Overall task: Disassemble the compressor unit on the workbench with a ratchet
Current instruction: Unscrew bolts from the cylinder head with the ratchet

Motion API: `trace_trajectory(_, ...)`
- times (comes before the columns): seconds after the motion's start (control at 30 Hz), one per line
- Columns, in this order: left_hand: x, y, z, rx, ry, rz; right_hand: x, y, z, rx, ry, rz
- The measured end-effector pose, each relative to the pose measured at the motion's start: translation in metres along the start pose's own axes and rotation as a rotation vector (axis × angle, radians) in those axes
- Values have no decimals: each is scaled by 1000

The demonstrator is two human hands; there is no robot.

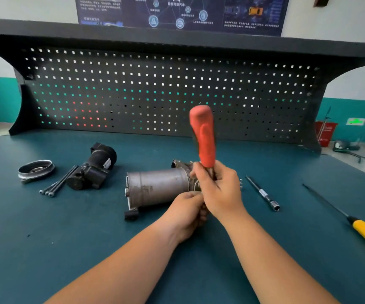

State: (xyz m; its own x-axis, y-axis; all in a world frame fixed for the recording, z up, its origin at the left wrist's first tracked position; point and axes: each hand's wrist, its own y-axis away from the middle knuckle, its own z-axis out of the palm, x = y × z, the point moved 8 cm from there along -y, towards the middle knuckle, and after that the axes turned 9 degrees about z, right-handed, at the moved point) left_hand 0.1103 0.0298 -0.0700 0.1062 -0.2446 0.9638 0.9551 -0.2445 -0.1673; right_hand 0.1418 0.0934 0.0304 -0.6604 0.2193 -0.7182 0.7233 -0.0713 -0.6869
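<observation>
I can't read any words here. The blue poster [181, 12] on the wall has white text & round icons, but it's too blurry. The black part [93, 170] has a small white sticker [107, 164], too tiny to read. Same w/ the green sign [355, 121] & the white marks on the red bin [326, 130], far right.

Pulley [36, 170] lies left of compressor [157, 187]; extension bar [262, 193] right.
</observation>
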Motion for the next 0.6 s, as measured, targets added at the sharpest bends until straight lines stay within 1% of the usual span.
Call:
trace_trajectory(0.1,-2,-4,2,19,97,-59,28,-4,-21,207,-441,288)
trace_trajectory(0.17,-3,-5,8,28,136,-59,54,-2,-36,398,-594,474)
trace_trajectory(0.23,-2,-5,8,34,132,-53,83,7,-41,534,-748,716)
trace_trajectory(0.27,-2,-5,8,31,114,-55,96,13,-39,569,-824,833)
trace_trajectory(0.3,-1,-5,8,32,107,-53,104,16,-36,589,-881,904)
trace_trajectory(0.33,-2,-4,7,41,95,-59,107,18,-35,595,-894,927)
trace_trajectory(0.37,-2,-4,5,48,93,-72,107,16,-37,591,-849,910)
trace_trajectory(0.43,-4,-1,3,51,59,-98,94,6,-45,566,-666,769)
trace_trajectory(0.47,-4,-1,1,47,43,-94,81,0,-48,533,-550,663)
trace_trajectory(0.53,-3,-1,1,40,13,-75,50,-9,-45,409,-286,421)
trace_trajectory(0.6,-2,0,3,14,0,-46,15,-9,-26,208,-20,126)
